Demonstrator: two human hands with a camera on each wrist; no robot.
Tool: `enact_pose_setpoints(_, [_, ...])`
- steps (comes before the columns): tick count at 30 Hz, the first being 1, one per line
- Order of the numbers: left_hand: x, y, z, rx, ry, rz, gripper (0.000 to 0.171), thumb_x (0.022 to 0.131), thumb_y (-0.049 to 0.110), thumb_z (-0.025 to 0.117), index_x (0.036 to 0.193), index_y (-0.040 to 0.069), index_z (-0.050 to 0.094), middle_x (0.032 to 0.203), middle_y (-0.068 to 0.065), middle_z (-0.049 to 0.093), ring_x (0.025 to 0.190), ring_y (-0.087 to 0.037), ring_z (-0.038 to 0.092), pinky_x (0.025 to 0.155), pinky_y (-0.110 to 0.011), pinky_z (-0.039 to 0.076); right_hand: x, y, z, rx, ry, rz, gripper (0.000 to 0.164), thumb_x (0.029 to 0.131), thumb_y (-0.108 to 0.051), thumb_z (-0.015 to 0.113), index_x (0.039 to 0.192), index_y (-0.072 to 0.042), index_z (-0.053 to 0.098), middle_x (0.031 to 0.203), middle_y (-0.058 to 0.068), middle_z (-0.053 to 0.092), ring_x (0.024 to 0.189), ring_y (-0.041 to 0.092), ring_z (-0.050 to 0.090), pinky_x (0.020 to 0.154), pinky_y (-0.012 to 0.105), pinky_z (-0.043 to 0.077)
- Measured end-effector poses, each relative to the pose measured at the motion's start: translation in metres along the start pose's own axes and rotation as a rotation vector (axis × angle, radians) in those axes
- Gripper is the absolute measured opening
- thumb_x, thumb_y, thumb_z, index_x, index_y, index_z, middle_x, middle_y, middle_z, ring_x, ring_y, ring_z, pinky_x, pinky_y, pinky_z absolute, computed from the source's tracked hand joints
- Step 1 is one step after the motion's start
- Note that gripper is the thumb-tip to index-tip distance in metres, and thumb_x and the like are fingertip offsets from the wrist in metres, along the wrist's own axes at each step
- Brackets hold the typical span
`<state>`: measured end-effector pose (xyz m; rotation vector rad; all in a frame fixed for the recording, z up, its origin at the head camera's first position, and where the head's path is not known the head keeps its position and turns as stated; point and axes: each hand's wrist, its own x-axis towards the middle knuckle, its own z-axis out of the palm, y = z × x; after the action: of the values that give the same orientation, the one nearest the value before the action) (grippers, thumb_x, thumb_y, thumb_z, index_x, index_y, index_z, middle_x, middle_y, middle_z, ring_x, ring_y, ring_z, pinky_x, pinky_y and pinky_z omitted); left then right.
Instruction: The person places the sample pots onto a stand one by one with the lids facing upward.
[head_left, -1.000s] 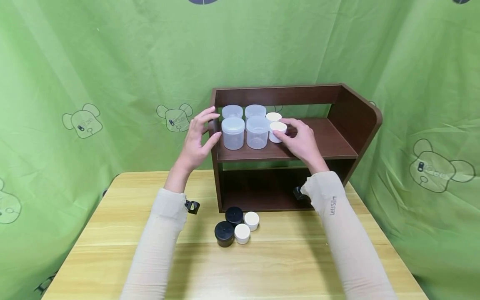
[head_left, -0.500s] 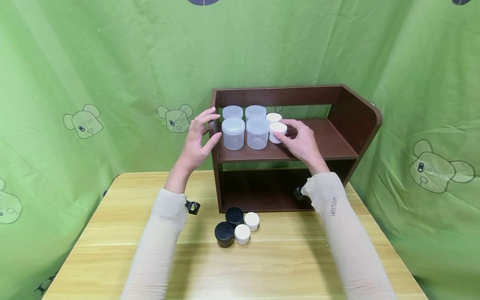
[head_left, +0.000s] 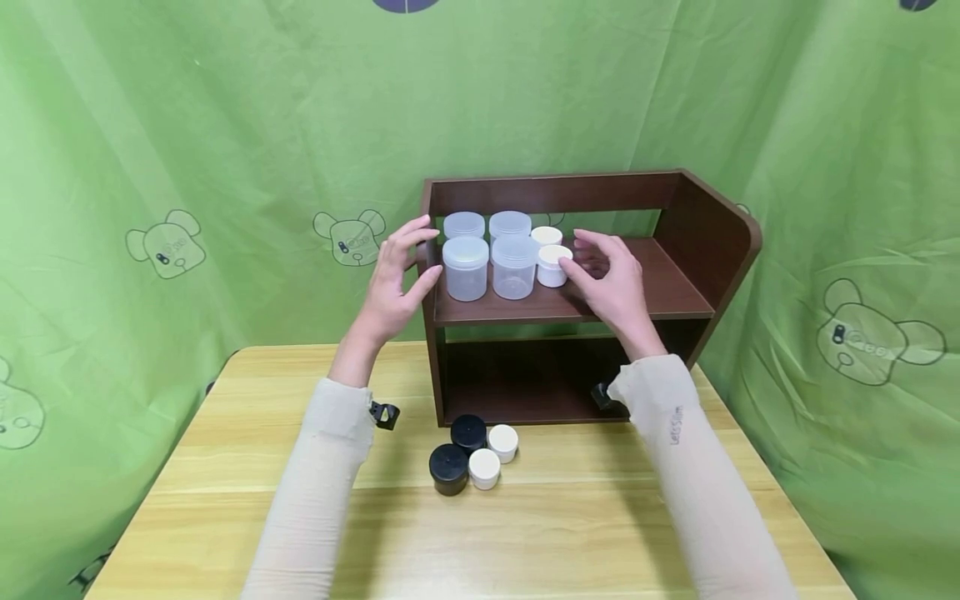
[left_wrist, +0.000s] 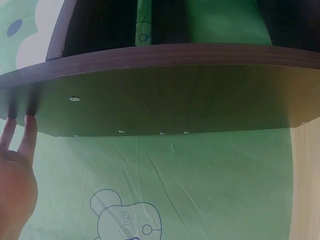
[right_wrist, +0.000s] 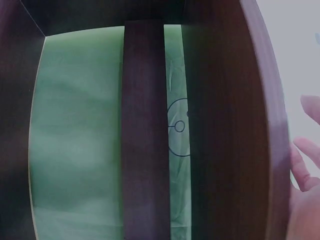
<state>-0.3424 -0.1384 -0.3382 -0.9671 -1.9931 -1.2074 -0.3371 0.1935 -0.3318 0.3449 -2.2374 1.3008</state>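
Left hand (head_left: 392,283) and right hand (head_left: 611,282) both reach to the shelf unit (head_left: 708,242) above the middle of the frame. The left is relaxed, its thumb well apart from its extended fingers beside the unit's left panel; in the left wrist view, two fingertips appear to meet that panel's outer face. The right is released, fingers spread clear of the front white jar (head_left: 553,271), its thumb tip at the lid's edge; whether it touches, I cannot tell. Cream sleeves (head_left: 300,508) run up from the bottom edge, with a black wrist mount (head_left: 386,415) showing at each cuff. Below the centre, on the wood-grained tabletop (head_left: 555,533), two black jars (head_left: 449,468) stand close beside two small white jars (head_left: 484,469). Just beyond rises the dark brown unit, its upper board carrying four translucent jars (head_left: 467,275) at the left, two in front and two behind. To their right stands the front white jar, upright, with a rear white jar (head_left: 547,237) behind it. Across the background hangs a green curtain (head_left: 525,92) printed with outlined bear heads (head_left: 167,243).
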Motion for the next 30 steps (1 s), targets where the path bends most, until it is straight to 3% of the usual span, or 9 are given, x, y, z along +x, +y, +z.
enact_pose_setpoints(7, [0.000, 0.000, -0.002, 0.006, 0.000, -0.001, 0.048, 0.100, 0.018, 0.063, 0.146, 0.016, 0.050, 0.163, -0.010, 0.039, 0.143, -0.025, 0.038, 0.113, -0.048, 0.048, -0.022, -0.012, -0.005, 0.018, 0.007, -0.094, 0.048, 0.092, -0.018, 0.080, 0.138, -0.014, 0.067, 0.120, 0.012, 0.065, 0.110, 0.025, 0.065, 0.089, 0.014, 0.052])
enact_pose_setpoints(14, [0.001, -0.003, -0.004, -0.005, -0.002, -0.003, 0.048, 0.100, 0.016, 0.064, 0.146, 0.016, 0.050, 0.164, -0.005, 0.039, 0.144, -0.025, 0.037, 0.113, -0.052, 0.048, -0.044, -0.022, 0.004, 0.036, -0.008, -0.212, 0.044, 0.088, -0.007, 0.082, 0.130, -0.005, 0.070, 0.113, 0.015, 0.068, 0.103, 0.030, 0.065, 0.089, 0.020, 0.053])
enact_pose_setpoints(23, [0.000, -0.004, -0.003, -0.025, -0.005, -0.010, 0.047, 0.100, 0.014, 0.063, 0.146, 0.014, 0.050, 0.164, -0.004, 0.039, 0.146, -0.025, 0.035, 0.115, -0.049, 0.047, -0.078, -0.016, 0.021, 0.017, -0.152, -0.265, 0.044, 0.090, -0.010, 0.080, 0.133, -0.010, 0.069, 0.115, 0.008, 0.070, 0.103, 0.021, 0.064, 0.088, 0.026, 0.054])
enact_pose_setpoints(30, [0.002, -0.003, -0.004, -0.012, -0.010, -0.018, 0.048, 0.100, 0.016, 0.063, 0.147, 0.015, 0.049, 0.164, -0.005, 0.037, 0.147, -0.024, 0.034, 0.115, -0.050, 0.046, -0.108, 0.004, 0.040, 0.045, -0.293, -0.209, 0.048, 0.091, -0.013, 0.080, 0.137, -0.014, 0.066, 0.116, 0.004, 0.069, 0.108, 0.020, 0.065, 0.089, 0.037, 0.059])
